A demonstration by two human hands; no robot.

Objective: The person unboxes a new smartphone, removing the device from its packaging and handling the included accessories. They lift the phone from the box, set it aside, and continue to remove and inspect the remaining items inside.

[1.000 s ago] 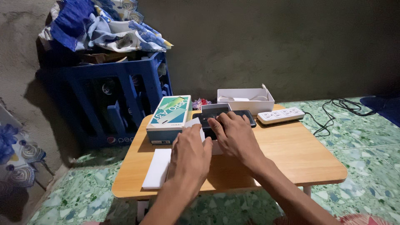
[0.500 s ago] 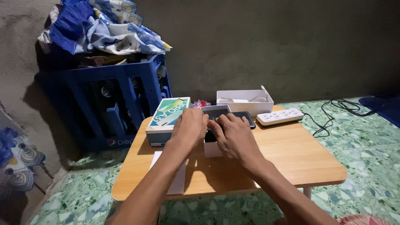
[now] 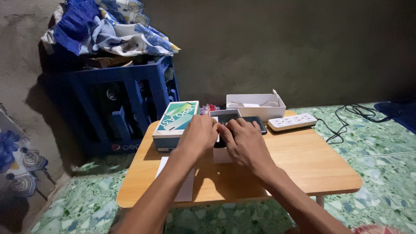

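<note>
We see both hands meeting over a small white box [image 3: 222, 154] at mid-table. The left hand [image 3: 198, 135] is curled, its fingers [image 3: 212, 125] bent down onto a dark phone-like object [image 3: 236, 122] lying on the box. The right hand [image 3: 246, 141] lies flatter, fingers half-spread, pressing on the same dark object. We cannot tell whether either hand truly grips it. The wooden table [image 3: 303, 160] also bears a teal-lidded carton [image 3: 175, 124], just left of the hands.
</note>
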